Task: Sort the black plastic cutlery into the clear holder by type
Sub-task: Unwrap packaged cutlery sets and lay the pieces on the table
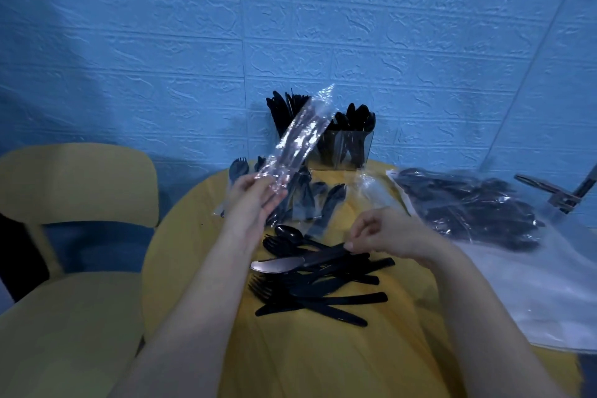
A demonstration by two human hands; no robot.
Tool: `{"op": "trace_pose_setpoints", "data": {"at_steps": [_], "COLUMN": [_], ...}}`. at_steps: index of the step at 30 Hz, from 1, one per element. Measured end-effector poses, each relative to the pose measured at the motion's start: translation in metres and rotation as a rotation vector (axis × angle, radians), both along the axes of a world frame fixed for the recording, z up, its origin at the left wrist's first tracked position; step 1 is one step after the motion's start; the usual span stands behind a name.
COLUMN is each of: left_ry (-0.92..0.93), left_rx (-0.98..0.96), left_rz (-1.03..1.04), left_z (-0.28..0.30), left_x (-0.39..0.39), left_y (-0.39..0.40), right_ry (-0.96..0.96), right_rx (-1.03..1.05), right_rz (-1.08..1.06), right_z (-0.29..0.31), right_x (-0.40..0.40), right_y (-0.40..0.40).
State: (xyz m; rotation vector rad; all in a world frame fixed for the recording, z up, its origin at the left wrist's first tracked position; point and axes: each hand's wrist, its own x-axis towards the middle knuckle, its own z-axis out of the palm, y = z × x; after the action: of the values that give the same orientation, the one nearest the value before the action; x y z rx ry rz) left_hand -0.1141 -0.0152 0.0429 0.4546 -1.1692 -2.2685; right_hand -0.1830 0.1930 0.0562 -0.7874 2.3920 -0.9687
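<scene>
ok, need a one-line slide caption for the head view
Left hand lifts an empty clear wrapper while right hand pinches a black knife above loose cutlery on the yellow table.

Left hand (255,197) raised on an outstretched forearm, fingers pinched closed around something thin, right hand (384,233) lower, palm down, thumb and forefinger pressed together

The raised clear wrapper (298,136) is hiding part of the clear holder (347,149) at the far edge. The yellow chair (74,236) is blurring and running off the left edge. Glare is obscuring the contents of the plastic bag (468,207) at right.
</scene>
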Motion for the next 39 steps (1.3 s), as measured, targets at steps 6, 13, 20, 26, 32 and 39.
{"op": "trace_pose_setpoints", "data": {"at_steps": [6, 13, 20, 26, 32, 39], "left_ry": [-0.032, -0.171, -0.599, -0.68, -0.437, 0.114], "left_rx": [-0.156, -0.683, -1.68, -1.934, -1.742, -1.835], "left_rz": [-0.151, -0.21, -0.128, -0.033, 0.365, 0.591], "left_z": [-0.001, -0.006, -0.017, -0.014, -0.003, 0.003], "left_x": [-0.009, -0.018, -0.022, -0.02, -0.018, -0.008], "left_y": [0.027, 0.034, 0.014, 0.019, 0.02, 0.033], "right_ry": [0.239, 0.023, 0.47, 0.612, 0.676, -0.071], "right_rx": [-0.201, -0.78, -0.146, 0.243, -0.211, -0.741], "right_rz": [-0.14, -0.482, -0.638, -0.573, -0.466, -0.205], "right_z": [0.002, -0.004, -0.018, -0.025, -0.01, 0.009], "right_x": [0.007, -0.004, -0.04, -0.041, -0.023, 0.022], "right_y": [-0.017, -0.035, 0.005, 0.003, -0.011, -0.05]}}
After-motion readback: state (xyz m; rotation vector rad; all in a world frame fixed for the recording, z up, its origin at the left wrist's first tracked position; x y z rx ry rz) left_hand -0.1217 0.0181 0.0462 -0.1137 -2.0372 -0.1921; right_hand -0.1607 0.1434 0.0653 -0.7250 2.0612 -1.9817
